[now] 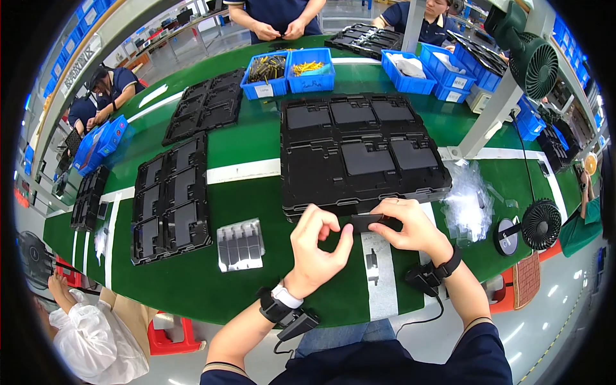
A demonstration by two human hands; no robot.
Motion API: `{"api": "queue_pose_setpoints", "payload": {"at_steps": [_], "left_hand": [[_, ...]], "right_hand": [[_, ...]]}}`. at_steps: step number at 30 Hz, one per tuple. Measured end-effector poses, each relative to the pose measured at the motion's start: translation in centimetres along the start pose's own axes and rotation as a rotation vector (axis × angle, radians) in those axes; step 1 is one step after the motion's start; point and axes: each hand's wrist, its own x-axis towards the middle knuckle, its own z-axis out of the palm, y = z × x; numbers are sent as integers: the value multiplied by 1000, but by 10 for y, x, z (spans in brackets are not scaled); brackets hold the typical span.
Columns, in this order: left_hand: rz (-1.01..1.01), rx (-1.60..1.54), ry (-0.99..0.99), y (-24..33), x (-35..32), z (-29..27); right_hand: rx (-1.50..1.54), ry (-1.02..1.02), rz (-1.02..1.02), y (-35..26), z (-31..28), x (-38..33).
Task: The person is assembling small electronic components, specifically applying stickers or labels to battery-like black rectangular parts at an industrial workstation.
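My right hand (410, 226) pinches a small flat black piece (364, 222) between thumb and fingers, just off the near edge of a stack of black plastic trays (301, 186). Close to the left of that piece is my left hand (319, 250), its fingers curled and its thumb standing apart, nothing visible in it. Dark flat panels (368, 158) lie in several pockets of the top tray; its near-left pocket shows no panel. Below my hands, thin black cut pieces (372, 266) lie on a white strip. A clear sheet with black strips (240, 246) rests left of my left hand.
More black trays (170, 199) stand to the left. Blue bins (311, 70) line the far side, some with yellow parts. Clear film scraps (468, 202) pile up right of the stack, near a small black fan (541, 224) and a grey post (491, 119). Co-workers sit around the green table.
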Motion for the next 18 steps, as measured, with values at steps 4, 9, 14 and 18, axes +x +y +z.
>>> {"api": "queue_pose_setpoints", "payload": {"at_steps": [4, 9, 14, 18], "left_hand": [[-47, 12, -84, -7, 6, 7], [-129, -26, -180, -13, 3, 7], [-95, 15, -216, -12, 5, 6], [-101, 30, -207, -8, 6, 4]], "right_hand": [[-46, -97, 66, 4, 4, -4], [134, 79, 110, 5, 7, -7], [109, 192, 48, 6, 9, -9], [50, 175, 30, 3, 7, -9]]}}
